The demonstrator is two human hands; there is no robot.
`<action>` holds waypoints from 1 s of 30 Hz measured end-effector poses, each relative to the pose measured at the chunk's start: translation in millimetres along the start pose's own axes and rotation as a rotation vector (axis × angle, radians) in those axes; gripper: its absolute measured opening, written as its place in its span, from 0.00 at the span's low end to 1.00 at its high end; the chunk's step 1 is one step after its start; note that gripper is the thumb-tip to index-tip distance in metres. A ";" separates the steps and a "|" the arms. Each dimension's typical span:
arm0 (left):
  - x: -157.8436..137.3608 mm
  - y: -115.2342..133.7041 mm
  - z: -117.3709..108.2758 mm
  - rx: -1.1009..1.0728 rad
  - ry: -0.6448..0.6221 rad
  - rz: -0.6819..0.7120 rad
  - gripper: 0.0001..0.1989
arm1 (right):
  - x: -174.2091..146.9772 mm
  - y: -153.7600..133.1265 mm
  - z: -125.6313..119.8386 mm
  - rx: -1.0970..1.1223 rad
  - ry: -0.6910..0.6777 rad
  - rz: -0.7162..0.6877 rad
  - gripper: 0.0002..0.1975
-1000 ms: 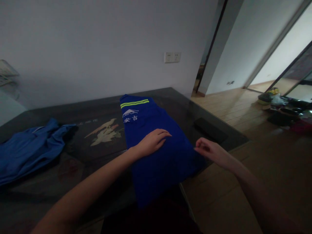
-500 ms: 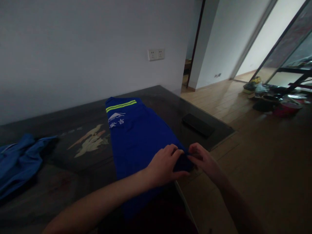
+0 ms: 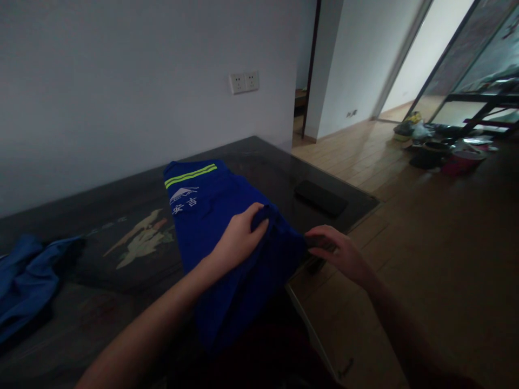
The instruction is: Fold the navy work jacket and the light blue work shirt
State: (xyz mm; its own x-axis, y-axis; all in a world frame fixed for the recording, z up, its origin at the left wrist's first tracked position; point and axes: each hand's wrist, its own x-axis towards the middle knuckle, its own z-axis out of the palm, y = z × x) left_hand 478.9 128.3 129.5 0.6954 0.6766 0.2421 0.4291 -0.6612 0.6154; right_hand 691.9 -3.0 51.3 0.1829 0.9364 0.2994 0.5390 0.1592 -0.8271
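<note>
A dark blue work jacket point(image 3: 211, 216) lies folded lengthwise on the dark table, with yellow-green stripes and white lettering at its far end. My left hand point(image 3: 241, 235) is closed on a raised fold of the jacket, thumb nearest me and fingers hidden in the cloth. At the jacket's right corner, by the table's edge, my right hand point(image 3: 338, 251) pinches the cloth between thumb and fingers. The near end of the jacket hangs toward my body and is partly in shadow.
Lighter blue cloth point(image 3: 28, 286) lies crumpled at the table's left. A flat black object point(image 3: 320, 198) rests beyond my right hand. The dark table point(image 3: 259, 154) meets a white wall with a double socket point(image 3: 244, 82). Tubs and bags point(image 3: 462, 159) stand on the wooden floor.
My left hand has moved left and away from me, lifting a fold of the jacket. My right hand stays at the corner, and the two hands are farther apart.
</note>
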 end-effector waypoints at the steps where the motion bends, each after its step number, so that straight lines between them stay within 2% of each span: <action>1: 1.8 1.9 -3.6 0.000 0.020 0.001 0.10 | -0.3 1.8 -0.4 -0.022 -0.062 -0.033 0.13; 3: 4.3 6.0 -6.4 0.001 0.038 0.008 0.11 | 0.4 3.9 2.2 -0.042 -0.136 -0.064 0.17; 5: 5.2 9.3 -3.7 -0.001 0.022 0.012 0.11 | 1.7 5.1 8.0 -0.059 -0.137 -0.050 0.21; 9: 2.6 10.4 13.0 -0.022 -0.059 0.035 0.10 | 1.7 6.6 26.4 -0.113 -0.073 -0.038 0.28; 15: -5.9 -0.8 41.5 -0.020 -0.154 0.062 0.09 | -1.7 5.0 56.7 -0.207 0.151 0.031 0.24; 18: -11.8 -7.2 51.0 0.011 -0.180 0.064 0.09 | -0.4 1.3 64.4 -0.232 0.168 0.063 0.26; 25: -28.3 -9.1 68.0 0.105 -0.223 0.014 0.16 | 8.5 -6.2 53.6 -0.129 0.182 0.017 0.29; 27: -30.5 -7.4 70.9 0.149 -0.248 -0.015 0.18 | 10.7 -6.9 47.0 -0.076 0.176 0.037 0.29; 30: -30.4 -7.5 71.5 0.155 -0.278 0.003 0.17 | 10.8 -5.4 39.0 0.007 0.140 0.091 0.29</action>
State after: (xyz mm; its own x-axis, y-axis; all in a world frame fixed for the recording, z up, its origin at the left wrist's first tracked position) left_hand 495.7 89.6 63.9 0.8185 0.5742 0.0165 0.4947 -0.7192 0.4878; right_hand 658.9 18.5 40.4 0.3442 0.8942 0.2862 0.5091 0.0783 -0.8571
